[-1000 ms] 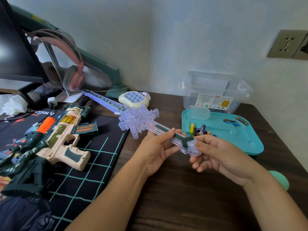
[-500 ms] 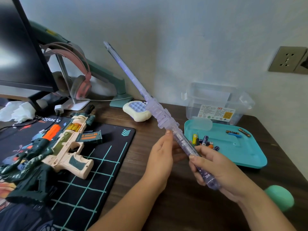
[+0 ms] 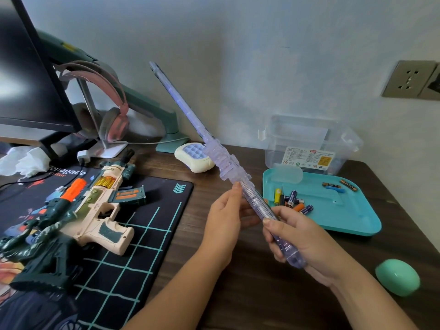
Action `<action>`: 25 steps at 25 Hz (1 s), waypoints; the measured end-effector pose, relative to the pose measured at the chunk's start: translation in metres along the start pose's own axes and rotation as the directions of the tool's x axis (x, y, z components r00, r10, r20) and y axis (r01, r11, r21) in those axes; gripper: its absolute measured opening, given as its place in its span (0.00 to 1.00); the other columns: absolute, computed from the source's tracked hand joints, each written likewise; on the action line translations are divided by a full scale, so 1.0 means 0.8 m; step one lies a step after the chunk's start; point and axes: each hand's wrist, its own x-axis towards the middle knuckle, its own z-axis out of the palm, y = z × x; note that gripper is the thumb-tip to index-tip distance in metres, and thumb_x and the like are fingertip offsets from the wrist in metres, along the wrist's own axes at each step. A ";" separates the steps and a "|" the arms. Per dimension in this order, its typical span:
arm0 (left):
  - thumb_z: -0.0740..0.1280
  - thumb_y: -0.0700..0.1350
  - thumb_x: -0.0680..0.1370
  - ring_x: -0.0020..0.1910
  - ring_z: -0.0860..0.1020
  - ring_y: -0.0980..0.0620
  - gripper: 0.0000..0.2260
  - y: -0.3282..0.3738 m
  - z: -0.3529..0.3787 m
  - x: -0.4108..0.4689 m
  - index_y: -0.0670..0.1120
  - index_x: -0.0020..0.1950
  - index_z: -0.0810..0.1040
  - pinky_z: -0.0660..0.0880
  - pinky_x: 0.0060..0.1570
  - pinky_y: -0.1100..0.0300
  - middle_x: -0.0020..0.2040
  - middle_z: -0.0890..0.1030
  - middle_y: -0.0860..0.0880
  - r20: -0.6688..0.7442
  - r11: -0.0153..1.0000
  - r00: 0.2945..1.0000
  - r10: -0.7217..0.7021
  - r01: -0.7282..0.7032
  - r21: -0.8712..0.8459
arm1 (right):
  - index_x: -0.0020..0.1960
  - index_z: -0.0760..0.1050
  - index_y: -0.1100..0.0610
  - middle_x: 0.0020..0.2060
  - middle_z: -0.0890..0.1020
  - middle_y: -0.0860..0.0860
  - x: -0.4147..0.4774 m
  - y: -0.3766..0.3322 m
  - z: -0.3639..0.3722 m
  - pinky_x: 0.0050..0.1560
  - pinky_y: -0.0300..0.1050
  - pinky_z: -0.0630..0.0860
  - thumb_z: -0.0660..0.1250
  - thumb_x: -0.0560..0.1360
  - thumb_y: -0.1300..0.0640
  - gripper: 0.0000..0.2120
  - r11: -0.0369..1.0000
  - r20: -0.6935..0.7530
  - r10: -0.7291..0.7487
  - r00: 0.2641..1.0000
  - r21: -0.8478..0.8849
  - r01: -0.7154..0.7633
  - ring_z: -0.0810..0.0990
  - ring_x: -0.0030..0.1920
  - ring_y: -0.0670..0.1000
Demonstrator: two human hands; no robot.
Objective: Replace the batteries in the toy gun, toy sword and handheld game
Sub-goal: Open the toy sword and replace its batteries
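A clear purple toy sword [image 3: 228,167] is raised above the desk, its blade pointing up and to the left. My right hand [image 3: 302,241] grips its handle near the pommel. My left hand [image 3: 226,220] holds the handle just below the guard. The cream and green toy gun [image 3: 95,210] lies on the black desk mat at the left. The white handheld game [image 3: 194,158] with blue buttons rests behind the sword. Several loose batteries [image 3: 294,201] lie in the teal tray [image 3: 345,217] at the right.
A clear plastic box [image 3: 309,144] stands behind the tray. A mint green rounded object [image 3: 397,279] sits at the desk's right edge. A monitor [image 3: 26,86], pink headphones [image 3: 104,108] on a stand and crumpled tissue [image 3: 21,160] fill the back left.
The sword swung from lying flat across the desk to standing tilted upward, and turned edge-on. Both hands stayed on its handle; in the last half second it hardly moved.
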 end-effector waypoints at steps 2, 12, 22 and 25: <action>0.57 0.54 0.83 0.50 0.84 0.40 0.20 0.000 -0.001 0.001 0.40 0.56 0.80 0.81 0.52 0.48 0.49 0.85 0.38 0.002 1.000 1.000 -0.013 0.013 -0.003 | 0.60 0.73 0.55 0.36 0.77 0.54 0.000 0.000 0.000 0.29 0.42 0.72 0.68 0.69 0.50 0.20 1.000 0.002 -0.002 1.000 0.000 0.002 0.73 0.29 0.49; 0.57 0.59 0.79 0.42 0.85 0.43 0.23 0.002 -0.003 0.002 0.40 0.52 0.79 0.82 0.39 0.56 0.44 0.86 0.39 -0.027 0.999 0.999 0.043 -0.043 0.001 | 0.57 0.73 0.56 0.34 0.76 0.55 0.003 0.006 0.006 0.31 0.44 0.72 0.71 0.72 0.52 0.16 0.994 0.002 -0.068 0.998 -0.083 0.068 0.73 0.28 0.51; 0.60 0.60 0.73 0.38 0.85 0.45 0.26 0.002 -0.001 0.003 0.37 0.52 0.79 0.82 0.36 0.57 0.42 0.86 0.38 -0.031 0.998 0.998 0.052 -0.053 -0.027 | 0.56 0.74 0.58 0.32 0.76 0.54 0.005 0.012 0.004 0.32 0.43 0.71 0.69 0.69 0.53 0.17 0.988 -0.011 -0.147 0.989 -0.053 0.146 0.72 0.27 0.53; 0.60 0.59 0.73 0.38 0.85 0.45 0.28 0.001 -0.001 0.003 0.34 0.54 0.78 0.81 0.35 0.58 0.43 0.86 0.38 -0.029 0.998 0.998 0.049 -0.050 -0.036 | 0.55 0.75 0.59 0.33 0.75 0.55 0.005 0.013 0.003 0.31 0.42 0.71 0.70 0.69 0.53 0.16 0.989 -0.012 -0.144 0.989 -0.034 0.144 0.71 0.27 0.53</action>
